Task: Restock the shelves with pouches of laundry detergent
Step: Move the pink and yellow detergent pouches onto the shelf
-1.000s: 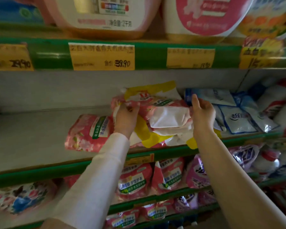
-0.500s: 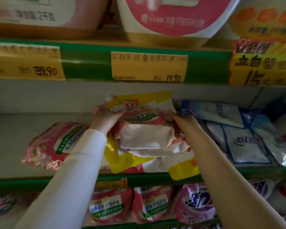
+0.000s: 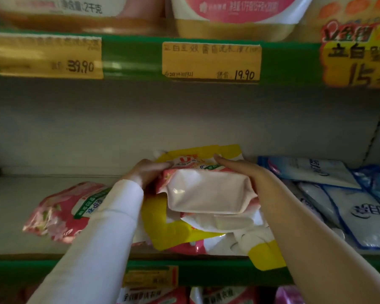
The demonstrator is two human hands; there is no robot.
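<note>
Pouches of laundry detergent lie in a loose pile (image 3: 162,231) on the middle shelf (image 3: 206,273), yellow and pink ones overlapping, with one yellow corner hanging over the green front edge. On top of the pile sits the top pouch (image 3: 206,196), its pale, folded bottom turned toward the camera. The left hand (image 3: 147,174), in a white sleeve, grips the left end of this pouch, fingers bent over its upper face. The right hand (image 3: 239,170) lies flat against the right end, fingers straight and pressing on it; its thumb is hidden. Just left of the pile a pink pouch (image 3: 59,211) lies flat on the shelf, partly under the left sleeve. To the right, blue-and-white pouches (image 3: 349,207) lie stacked beside the right forearm. On the rail above hang two yellow price tags, 39.90 (image 3: 48,55) and 19.90 (image 3: 211,62), below large jugs (image 3: 228,14).
</note>
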